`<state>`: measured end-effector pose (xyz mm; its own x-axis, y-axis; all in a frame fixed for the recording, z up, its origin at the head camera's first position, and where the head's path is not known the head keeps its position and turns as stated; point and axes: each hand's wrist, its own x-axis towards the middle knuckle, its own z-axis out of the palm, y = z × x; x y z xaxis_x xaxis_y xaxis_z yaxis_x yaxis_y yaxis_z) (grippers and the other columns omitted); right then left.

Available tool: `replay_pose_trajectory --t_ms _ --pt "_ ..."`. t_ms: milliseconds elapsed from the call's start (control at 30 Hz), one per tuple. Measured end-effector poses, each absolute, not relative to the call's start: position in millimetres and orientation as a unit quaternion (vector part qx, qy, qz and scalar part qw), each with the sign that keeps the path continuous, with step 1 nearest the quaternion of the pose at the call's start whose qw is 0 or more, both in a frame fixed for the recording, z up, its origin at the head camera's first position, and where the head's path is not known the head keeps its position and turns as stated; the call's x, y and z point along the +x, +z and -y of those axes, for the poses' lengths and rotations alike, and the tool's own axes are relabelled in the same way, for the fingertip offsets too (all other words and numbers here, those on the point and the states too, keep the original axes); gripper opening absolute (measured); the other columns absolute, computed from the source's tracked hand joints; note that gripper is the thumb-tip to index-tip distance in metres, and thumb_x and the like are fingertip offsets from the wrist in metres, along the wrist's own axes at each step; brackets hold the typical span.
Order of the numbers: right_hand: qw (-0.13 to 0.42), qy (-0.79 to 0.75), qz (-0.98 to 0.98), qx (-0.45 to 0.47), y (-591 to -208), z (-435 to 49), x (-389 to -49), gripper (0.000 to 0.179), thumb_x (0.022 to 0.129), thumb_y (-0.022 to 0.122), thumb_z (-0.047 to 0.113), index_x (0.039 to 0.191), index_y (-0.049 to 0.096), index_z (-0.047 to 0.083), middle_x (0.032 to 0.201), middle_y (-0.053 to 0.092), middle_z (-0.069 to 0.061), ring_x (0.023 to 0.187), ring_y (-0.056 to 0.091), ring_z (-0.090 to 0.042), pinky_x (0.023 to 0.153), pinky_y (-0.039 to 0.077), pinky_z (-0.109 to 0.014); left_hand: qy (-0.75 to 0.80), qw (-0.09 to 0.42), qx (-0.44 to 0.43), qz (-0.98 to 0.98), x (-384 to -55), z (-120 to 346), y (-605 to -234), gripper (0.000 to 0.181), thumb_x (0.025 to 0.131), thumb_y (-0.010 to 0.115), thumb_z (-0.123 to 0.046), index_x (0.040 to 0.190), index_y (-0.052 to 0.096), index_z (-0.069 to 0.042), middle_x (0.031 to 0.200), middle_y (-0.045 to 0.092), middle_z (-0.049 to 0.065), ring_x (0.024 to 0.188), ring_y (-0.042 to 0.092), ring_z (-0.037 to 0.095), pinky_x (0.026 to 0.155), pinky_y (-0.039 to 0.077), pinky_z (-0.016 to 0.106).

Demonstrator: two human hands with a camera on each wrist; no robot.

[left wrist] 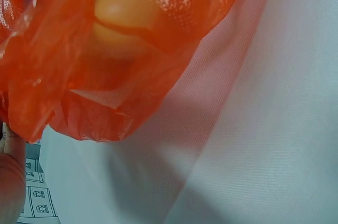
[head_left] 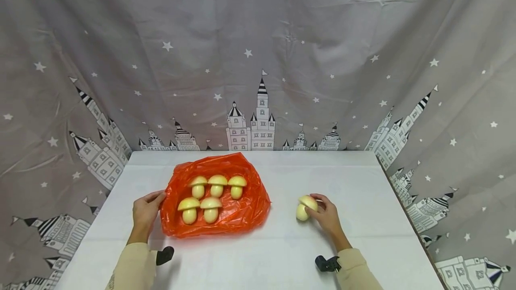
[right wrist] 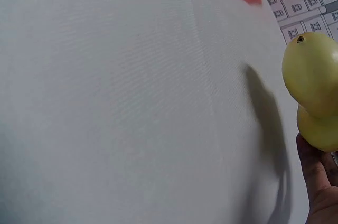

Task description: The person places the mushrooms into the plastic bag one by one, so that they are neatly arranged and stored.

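My right hand [head_left: 325,215] grips a pale yellow mushroom [head_left: 303,211] by its cap, over the right part of the table. In the right wrist view its rounded stem [right wrist: 314,71] has a small dark spot at the end, and a shadow falls on the cloth beside it. At the left, my left hand [head_left: 146,211] pinches the edge of a red plastic bag [head_left: 246,211]. Several similar mushrooms [head_left: 211,209] lie in the bag, three in a back row and two in front. Through the bag's thin film a mushroom [left wrist: 127,12] shows in the left wrist view.
A white cloth [head_left: 282,263] covers the table, with faint fold lines. Behind and at both sides hangs a grey curtain [head_left: 306,57] printed with castles and stars. Each wrist carries a small black device [head_left: 327,263].
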<state>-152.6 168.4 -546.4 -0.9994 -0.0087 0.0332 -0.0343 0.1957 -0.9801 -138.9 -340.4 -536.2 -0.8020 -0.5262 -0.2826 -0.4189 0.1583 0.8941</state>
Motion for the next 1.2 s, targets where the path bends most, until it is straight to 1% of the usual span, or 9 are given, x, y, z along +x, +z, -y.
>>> replay_pose_trajectory --t_ms 233,367,533,567,767,800,967,1133,1200 --pt "0.019 0.611 0.791 0.035 -565 -166 -165 0.047 0.078 0.078 0.001 0.12 0.059 -0.006 0.12 0.061 -0.022 0.106 0.06 -0.03 0.084 0.052 -0.023 -0.58 0.037 0.323 0.747 -144 348 -551 0.049 0.093 0.061 -0.04 0.13 0.061 -0.008 0.126 0.06 0.012 0.102 0.057 0.017 0.076 0.051 0.011" --pt "0.029 0.594 0.803 0.041 -567 -162 -168 0.047 0.077 0.079 0.005 0.119 0.061 -0.004 0.117 0.063 -0.019 0.105 0.06 -0.031 0.085 0.053 -0.027 -0.581 0.04 0.322 0.747 -143 344 -548 0.049 0.094 0.061 -0.04 0.13 0.061 -0.008 0.124 0.061 0.011 0.103 0.056 0.018 0.076 0.051 0.012" --pt "0.004 0.609 0.793 0.032 -564 -155 -171 0.048 0.078 0.078 0.002 0.122 0.06 -0.002 0.121 0.062 -0.017 0.107 0.058 -0.031 0.083 0.052 -0.023 -0.576 0.036 0.316 0.753 -138 333 -528 0.051 0.097 0.057 -0.037 0.134 0.055 -0.002 0.132 0.055 0.019 0.113 0.053 0.028 0.098 0.048 0.033" --pt "0.0 0.614 0.789 0.034 -563 -153 -172 0.048 0.078 0.077 0.002 0.122 0.06 -0.002 0.122 0.062 -0.018 0.108 0.058 -0.031 0.083 0.052 -0.021 -0.571 0.033 0.322 0.754 -138 332 -525 0.05 0.097 0.057 -0.037 0.134 0.056 -0.003 0.128 0.059 0.015 0.112 0.054 0.026 0.098 0.048 0.034" --pt "-0.019 0.612 0.789 0.054 -522 -134 -164 0.045 0.08 0.072 -0.003 0.123 0.057 -0.007 0.124 0.059 -0.022 0.11 0.056 -0.035 0.088 0.053 -0.032 -0.564 0.035 0.328 0.758 -135 329 -518 0.046 0.1 0.052 -0.032 0.135 0.054 -0.001 0.128 0.058 0.017 0.115 0.054 0.029 0.102 0.045 0.038" --pt "-0.022 0.61 0.79 0.056 -515 -132 -162 0.045 0.081 0.072 -0.004 0.123 0.056 -0.008 0.124 0.059 -0.023 0.11 0.056 -0.035 0.089 0.052 -0.035 -0.566 0.038 0.321 0.759 -135 327 -516 0.046 0.1 0.051 -0.029 0.135 0.053 0.001 0.132 0.054 0.023 0.118 0.051 0.033 0.105 0.042 0.044" --pt "-0.029 0.609 0.789 0.07 -510 -125 -164 0.044 0.08 0.073 -0.001 0.121 0.057 -0.008 0.12 0.06 -0.021 0.11 0.057 -0.035 0.087 0.053 -0.033 -0.564 0.044 0.326 0.758 -140 331 -522 0.046 0.098 0.057 -0.031 0.132 0.057 0.0 0.13 0.056 0.022 0.114 0.053 0.033 0.103 0.043 0.046" --pt "-0.028 0.605 0.791 0.09 -507 -118 -167 0.043 0.08 0.074 -0.001 0.119 0.059 -0.008 0.117 0.061 -0.021 0.107 0.059 -0.035 0.087 0.054 -0.032 -0.556 0.029 0.352 0.752 -146 340 -537 0.049 0.095 0.058 -0.041 0.132 0.059 -0.009 0.13 0.058 0.011 0.11 0.055 0.021 0.099 0.047 0.033" --pt "-0.027 0.608 0.787 0.099 -506 -115 -168 0.043 0.079 0.074 -0.003 0.119 0.06 -0.009 0.117 0.061 -0.022 0.105 0.059 -0.034 0.085 0.055 -0.031 -0.557 0.031 0.347 0.754 -144 338 -535 0.049 0.096 0.057 -0.04 0.133 0.058 -0.007 0.131 0.057 0.013 0.111 0.055 0.022 0.099 0.046 0.033"
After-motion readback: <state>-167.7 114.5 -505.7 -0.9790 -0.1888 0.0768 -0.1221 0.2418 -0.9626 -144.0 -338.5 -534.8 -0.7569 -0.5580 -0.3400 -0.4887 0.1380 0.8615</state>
